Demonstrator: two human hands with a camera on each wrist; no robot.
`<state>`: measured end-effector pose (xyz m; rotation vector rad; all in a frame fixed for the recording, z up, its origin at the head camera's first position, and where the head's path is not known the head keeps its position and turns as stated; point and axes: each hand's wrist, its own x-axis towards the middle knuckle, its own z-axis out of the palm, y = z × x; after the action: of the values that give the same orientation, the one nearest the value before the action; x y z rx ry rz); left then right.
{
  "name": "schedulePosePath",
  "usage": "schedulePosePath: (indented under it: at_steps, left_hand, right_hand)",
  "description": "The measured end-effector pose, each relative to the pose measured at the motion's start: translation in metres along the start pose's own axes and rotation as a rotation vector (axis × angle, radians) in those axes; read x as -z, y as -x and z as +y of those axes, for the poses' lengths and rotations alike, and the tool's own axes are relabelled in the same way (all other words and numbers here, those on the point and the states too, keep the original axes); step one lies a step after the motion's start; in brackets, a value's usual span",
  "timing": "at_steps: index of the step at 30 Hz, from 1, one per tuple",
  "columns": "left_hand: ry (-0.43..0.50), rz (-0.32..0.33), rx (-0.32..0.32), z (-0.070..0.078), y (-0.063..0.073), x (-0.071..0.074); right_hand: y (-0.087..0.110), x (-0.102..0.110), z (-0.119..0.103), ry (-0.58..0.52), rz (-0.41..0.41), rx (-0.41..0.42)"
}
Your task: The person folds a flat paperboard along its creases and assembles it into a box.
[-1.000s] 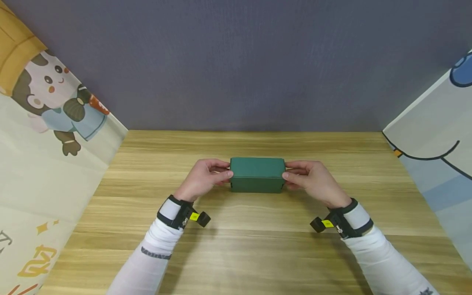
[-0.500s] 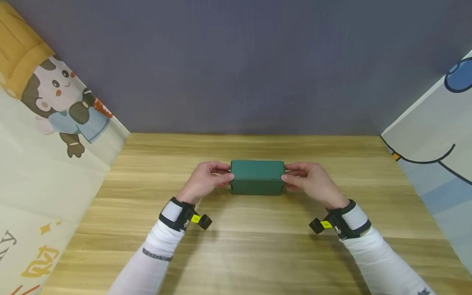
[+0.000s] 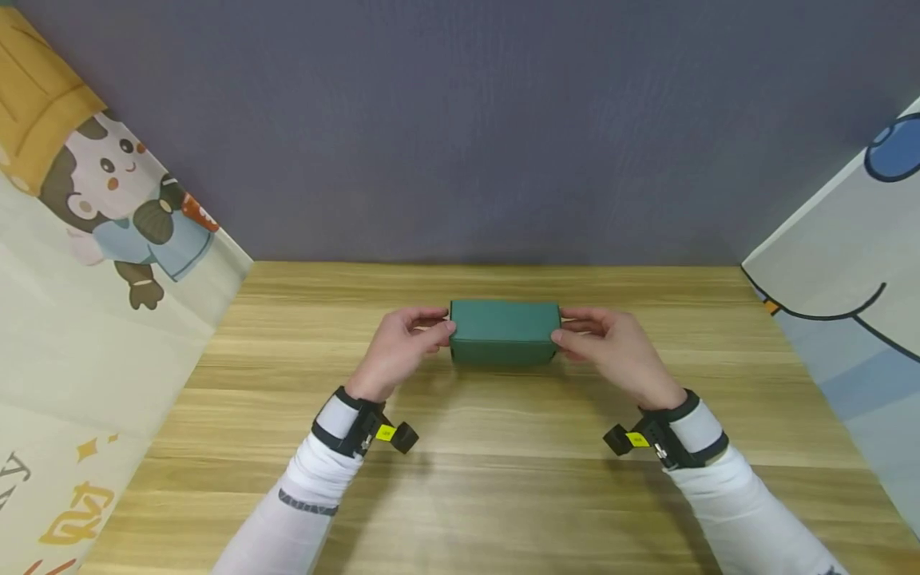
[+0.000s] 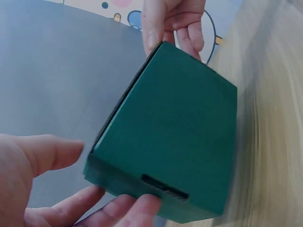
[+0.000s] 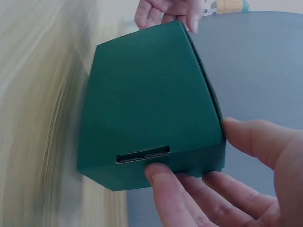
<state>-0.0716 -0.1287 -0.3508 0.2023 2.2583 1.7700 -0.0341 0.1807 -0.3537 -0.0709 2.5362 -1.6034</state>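
A closed green cardboard box [image 3: 505, 322] is held level between both hands, close over the wooden table. At its left end my left hand [image 3: 397, 350] grips it, thumb by the top edge and fingers against the end face. The opposite end is gripped by my right hand [image 3: 620, 351] in the same way. In the left wrist view a narrow dark slot [image 4: 164, 187] shows low on the box's end near the fingertips. A similar slot [image 5: 143, 154] appears in the right wrist view, just above a fingertip. What the box contains is hidden.
The light wooden table [image 3: 474, 479] extends around the box. Behind it rises a dark grey-blue panel [image 3: 489, 136]. Cartoon-printed panels stand at the left [image 3: 180, 319] and right [image 3: 826, 263]. Each wrist wears a strapped camera.
Compared with half a second ago, both hands have raised the box slightly, and it looks a little larger. Earlier it sat on the table with the hands at its ends.
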Motion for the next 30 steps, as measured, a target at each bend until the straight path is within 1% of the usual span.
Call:
schedulePosePath:
  at_steps: [6,10,19,24,30]
  left_hand:
    - [-0.005,0.07,-0.032,0.0052,0.0013,-0.0032]
    - [0.007,0.095,-0.041,0.0049,0.0016,-0.0048]
    - [0.03,0.1,-0.087,0.0055,0.0016,-0.0074]
    - [0.014,0.103,-0.096,0.0058,0.0017,-0.0091]
    - [0.0,0.099,-0.1,0.0024,0.0013,-0.0103]
  right_hand:
    - [0.0002,-0.0027,-0.0041,0.0,0.073,0.014]
    - [-0.0005,-0.0044,-0.0069,-0.016,0.107,0.013]
    - [-0.0008,-0.0054,-0.0079,-0.059,0.126,0.004]
    - [-0.0018,-0.0048,-0.0051,-0.034,0.128,0.024]
    - [-0.003,-0.008,-0.0006,0.01,0.142,0.058]
